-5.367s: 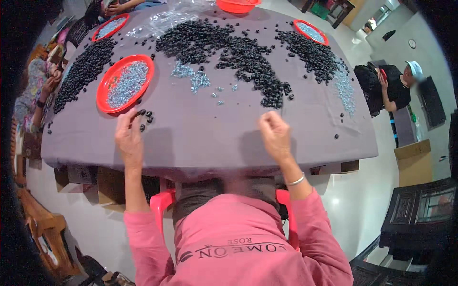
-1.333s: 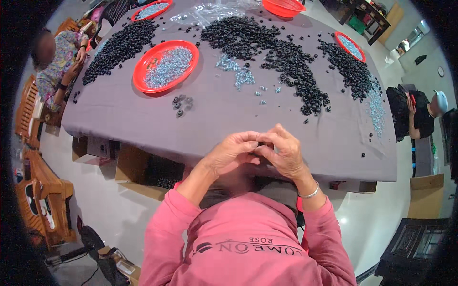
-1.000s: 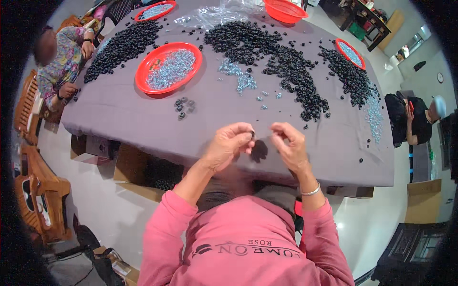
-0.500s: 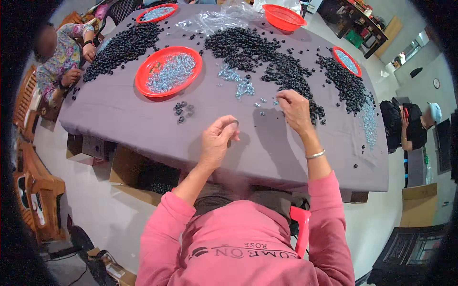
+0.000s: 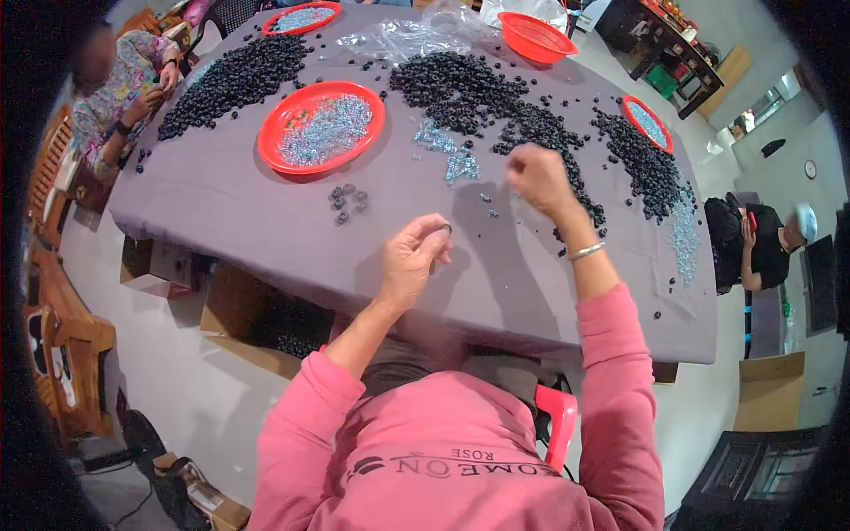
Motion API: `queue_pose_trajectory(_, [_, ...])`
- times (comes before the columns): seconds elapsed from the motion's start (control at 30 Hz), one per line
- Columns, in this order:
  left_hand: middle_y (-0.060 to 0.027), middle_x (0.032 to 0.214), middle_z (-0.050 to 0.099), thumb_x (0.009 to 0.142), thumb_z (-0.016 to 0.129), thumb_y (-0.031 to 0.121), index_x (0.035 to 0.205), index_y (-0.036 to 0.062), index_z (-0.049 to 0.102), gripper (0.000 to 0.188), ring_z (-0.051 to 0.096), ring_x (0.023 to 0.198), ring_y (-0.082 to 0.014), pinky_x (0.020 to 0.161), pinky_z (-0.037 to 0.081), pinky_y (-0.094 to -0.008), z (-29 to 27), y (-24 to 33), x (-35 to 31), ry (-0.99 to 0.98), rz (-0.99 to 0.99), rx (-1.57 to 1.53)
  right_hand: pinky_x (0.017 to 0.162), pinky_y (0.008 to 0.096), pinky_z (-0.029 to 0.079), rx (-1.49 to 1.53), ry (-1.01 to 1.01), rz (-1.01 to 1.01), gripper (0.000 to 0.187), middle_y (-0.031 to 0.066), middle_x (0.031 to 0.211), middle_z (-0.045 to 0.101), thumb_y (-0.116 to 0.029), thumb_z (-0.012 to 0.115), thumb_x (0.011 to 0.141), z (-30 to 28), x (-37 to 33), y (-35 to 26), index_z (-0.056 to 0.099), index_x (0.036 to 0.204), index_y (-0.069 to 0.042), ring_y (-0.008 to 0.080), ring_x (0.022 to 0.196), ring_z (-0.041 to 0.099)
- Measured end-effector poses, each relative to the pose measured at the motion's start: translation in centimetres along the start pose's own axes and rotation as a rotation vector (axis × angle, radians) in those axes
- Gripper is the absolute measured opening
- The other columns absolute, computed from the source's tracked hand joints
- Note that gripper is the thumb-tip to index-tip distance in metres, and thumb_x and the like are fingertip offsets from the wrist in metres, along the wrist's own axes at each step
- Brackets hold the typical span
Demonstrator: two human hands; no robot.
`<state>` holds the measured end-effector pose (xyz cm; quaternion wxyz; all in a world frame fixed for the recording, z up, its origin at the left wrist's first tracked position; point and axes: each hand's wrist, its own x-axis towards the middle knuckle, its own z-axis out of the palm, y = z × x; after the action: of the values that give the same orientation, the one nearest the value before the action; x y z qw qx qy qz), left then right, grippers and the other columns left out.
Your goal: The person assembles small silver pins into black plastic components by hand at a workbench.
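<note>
Above the near part of the table, my left hand (image 5: 414,258) is closed, with a small dark round piece (image 5: 446,228) between thumb and fingers. My right hand (image 5: 542,181) is raised ahead and to the right, its blurred fingers pinched together; anything in them is hidden. It hovers between a pile of black round pieces (image 5: 531,124) and a few loose shiny light-blue bits (image 5: 491,212). Just beyond lies a patch of the same light-blue bits (image 5: 460,166). Left of my left hand sits a small group of black and greyish round pieces (image 5: 339,203).
A red tray (image 5: 270,146) of light-blue bits stands left of centre. A red basket (image 5: 538,40) and clear plastic bags (image 5: 416,35) lie at the far side. Co-workers sit at left (image 5: 119,97) and right (image 5: 770,239). Cardboard boxes (image 5: 248,327) stand under the table edge.
My right hand has lifted away from the loose light-blue bits, and fewer of them lie there. My left hand keeps its grip. The co-worker at left has brought their hands closer together.
</note>
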<state>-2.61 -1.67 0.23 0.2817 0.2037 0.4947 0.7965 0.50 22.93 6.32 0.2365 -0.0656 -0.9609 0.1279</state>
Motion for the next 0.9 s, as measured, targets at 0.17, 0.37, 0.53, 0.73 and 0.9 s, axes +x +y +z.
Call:
queue_pose_trajectory(0.17, [-0.0022, 0.079, 0.058, 0.089, 0.054, 0.007, 0.1, 0.0003, 0.059, 0.014, 0.055, 0.065, -0.0079, 0.061, 0.049, -0.0225, -0.3, 0.3, -0.4, -0.019, -0.032, -0.006, 0.058, 0.0225, 0.047, 0.186, 0.292, 0.064, 0.008, 0.0033, 0.066, 0.06, -0.004, 0.062, 0.072, -5.6, 1.4, -3.4, 0.063, 0.08, -0.001, 0.0072, 0.062, 0.056])
queue_pose_trajectory(0.37, [-0.0023, 0.079, 0.059, 0.088, 0.054, 0.006, 0.101, 0.0005, 0.059, 0.014, 0.056, 0.066, -0.0079, 0.061, 0.049, -0.0223, 0.2, -0.1, 0.1, -0.031, -0.011, 0.035, 0.062, 0.0249, 0.048, 0.231, 0.323, 0.153, 0.012, 0.0029, 0.066, 0.061, -0.009, 0.064, 0.077, -4.1, -0.9, 0.7, 0.065, 0.086, -0.001, 0.0103, 0.062, 0.056])
queue_pose_trajectory(0.53, [-0.0024, 0.079, 0.059, 0.088, 0.055, 0.006, 0.1, 0.0003, 0.058, 0.014, 0.056, 0.067, -0.008, 0.061, 0.049, -0.0225, -0.3, 0.1, -0.1, -0.017, -0.013, 0.064, 0.05, 0.0175, 0.04, 0.34, 0.013, 0.377, 0.012, -0.0021, 0.06, 0.056, -0.012, 0.062, 0.081, -8.8, -2.2, -3.3, 0.065, 0.08, 0.0, 0.0028, 0.056, 0.052])
queue_pose_trajectory(0.73, [-0.0024, 0.081, 0.058, 0.088, 0.055, 0.007, 0.1, 0.0005, 0.058, 0.014, 0.055, 0.066, -0.0079, 0.061, 0.049, -0.0226, -0.1, 0.0, 0.1, -0.025, 0.013, 0.049, 0.049, 0.0184, 0.039, 0.387, 0.14, 0.396, 0.012, -0.0029, 0.06, 0.056, -0.012, 0.061, 0.081, -6.3, -4.0, 0.0, 0.065, 0.079, -0.001, 0.0026, 0.055, 0.051])
queue_pose_trajectory(0.9, [-0.0029, 0.081, 0.059, 0.089, 0.055, 0.007, 0.101, 0.0008, 0.058, 0.014, 0.055, 0.066, -0.0083, 0.061, 0.049, -0.0229, -0.1, 0.1, 0.0, -0.03, 0.016, 0.039, 0.052, 0.0187, 0.038, 0.34, 0.153, 0.366, 0.012, -0.0046, 0.063, 0.057, -0.012, 0.062, 0.081, -5.2, -3.5, -0.7, 0.066, 0.081, -0.001, 0.0022, 0.058, 0.047])
